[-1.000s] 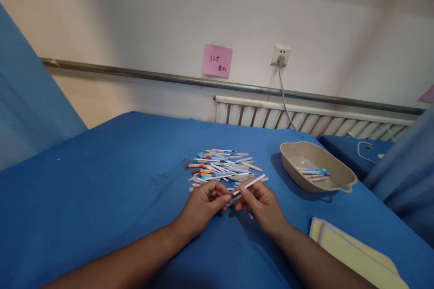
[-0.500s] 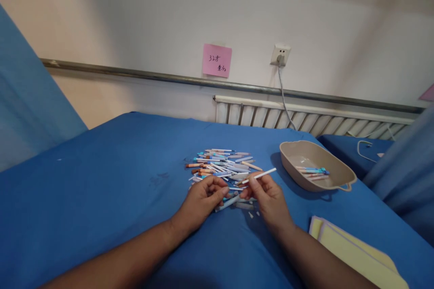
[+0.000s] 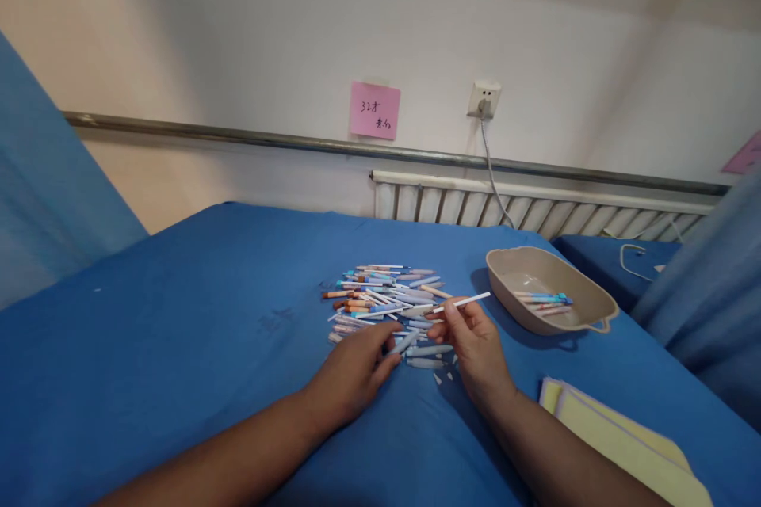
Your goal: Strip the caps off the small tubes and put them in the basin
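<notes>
Between the thumb and fingers of my right hand [image 3: 476, 344] is a thin white pen refill [image 3: 472, 301] with a dark tip, tilted up to the right. My left hand [image 3: 353, 364] has its thumb and fingers around the near end of a pale blue-grey pen barrel [image 3: 405, 341]. Beyond both hands lies a pile of loose pen parts [image 3: 380, 293]: white refills, grey-blue barrels, and pieces with brown or blue ends. Two more grey barrels [image 3: 428, 363] and small white tips [image 3: 438, 379] lie on the blue cloth between my hands.
A beige basin [image 3: 586, 285] with several pens [image 3: 544, 299] in it stands right of the pile. Yellow cloths or sheets [image 3: 618, 428] lie at the near right. Behind the blue-covered table [image 3: 178, 333] are a radiator [image 3: 452, 202], a rail and a wall socket [image 3: 484, 99].
My left hand has moved slightly down and opened around the grey barrel, where its fingertips were pinched together before. The right hand still holds the refill, almost in the same place.
</notes>
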The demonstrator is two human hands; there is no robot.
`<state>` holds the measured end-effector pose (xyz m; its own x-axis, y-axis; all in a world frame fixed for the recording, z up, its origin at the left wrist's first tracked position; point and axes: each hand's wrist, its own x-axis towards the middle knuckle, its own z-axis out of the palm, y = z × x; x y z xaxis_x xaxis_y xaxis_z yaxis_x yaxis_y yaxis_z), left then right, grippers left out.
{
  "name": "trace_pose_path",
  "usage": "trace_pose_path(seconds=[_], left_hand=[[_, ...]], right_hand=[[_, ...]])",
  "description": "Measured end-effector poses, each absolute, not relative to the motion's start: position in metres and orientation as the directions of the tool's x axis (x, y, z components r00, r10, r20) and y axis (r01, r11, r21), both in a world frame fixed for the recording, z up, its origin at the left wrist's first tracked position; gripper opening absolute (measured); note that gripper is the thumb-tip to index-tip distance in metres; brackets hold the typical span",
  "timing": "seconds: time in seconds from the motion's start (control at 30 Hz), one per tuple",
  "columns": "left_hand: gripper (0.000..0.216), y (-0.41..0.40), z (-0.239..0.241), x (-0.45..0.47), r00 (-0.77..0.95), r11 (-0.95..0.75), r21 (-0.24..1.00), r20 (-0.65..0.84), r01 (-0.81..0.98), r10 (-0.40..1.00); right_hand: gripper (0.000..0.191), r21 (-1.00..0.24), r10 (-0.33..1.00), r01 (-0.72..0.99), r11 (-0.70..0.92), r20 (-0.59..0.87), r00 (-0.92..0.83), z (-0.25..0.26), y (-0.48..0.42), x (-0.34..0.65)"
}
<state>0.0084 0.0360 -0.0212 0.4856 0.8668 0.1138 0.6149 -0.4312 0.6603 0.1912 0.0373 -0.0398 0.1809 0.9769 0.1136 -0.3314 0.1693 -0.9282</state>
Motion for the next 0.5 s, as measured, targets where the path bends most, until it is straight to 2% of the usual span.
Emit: trace_pose_path(seconds=[0.07,0.13,0.23,0.37,0.5], left_hand=[[0.043,0.039,-0.021,0.009,0.368,-0.224,0.87,0.054,0.439,0.928],[0.057,0.042,-0.017,0.009,0.304,-0.02,0.967,-0.06,0.253,0.951],[0.068,0.046,-0.01,0.007,0.271,0.151,0.978,-0.185,0.141,0.945],[0.05,0.048,-0.012,0.005,0.201,0.217,0.975,-0.222,0.046,0.954],[0.042,0.047,-0.017,0.006,0.174,0.309,0.936,-0.28,-0.17,0.944]], right_hand=[[0.028,-0.923,0.977,-0.343,0.172,0.115,0.181,-0.04,0.038,0.192],[0.028,-0.92,0.979,-0.353,0.167,0.112,0.172,-0.039,0.037,0.192],[0.028,-0.922,0.982,-0.348,0.168,0.124,0.144,-0.038,0.034,0.191],[0.027,-0.934,0.981,-0.306,0.182,0.152,0.12,-0.034,0.03,0.189],[0.027,-0.937,0.98,-0.289,0.197,0.175,0.099,-0.031,0.026,0.188]])
